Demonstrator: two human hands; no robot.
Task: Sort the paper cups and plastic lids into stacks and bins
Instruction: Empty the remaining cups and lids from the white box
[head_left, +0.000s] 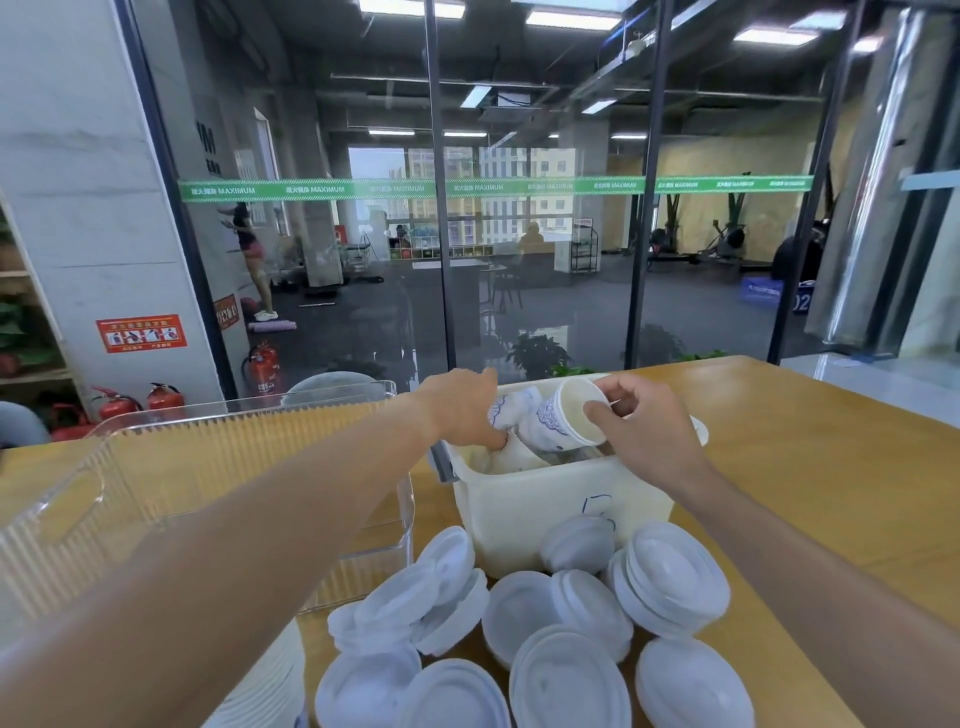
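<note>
A white plastic bin (550, 512) stands on the wooden table with several white paper cups with blue patterns inside. My right hand (641, 428) pinches the rim of one paper cup (566, 421), tilted on its side above the bin. My left hand (465, 408) reaches into the bin's left side, its fingers curled round another cup (511, 408). In front of the bin lie several white plastic lids (545, 623), some in small stacks. A stack of white cups (275, 680) shows at the bottom left edge.
A large clear ribbed plastic bin (171, 483) stands to the left, under my left forearm. The wooden table (831, 467) extends to the right. A glass wall rises behind the table, with fire extinguishers (166, 400) on the floor at far left.
</note>
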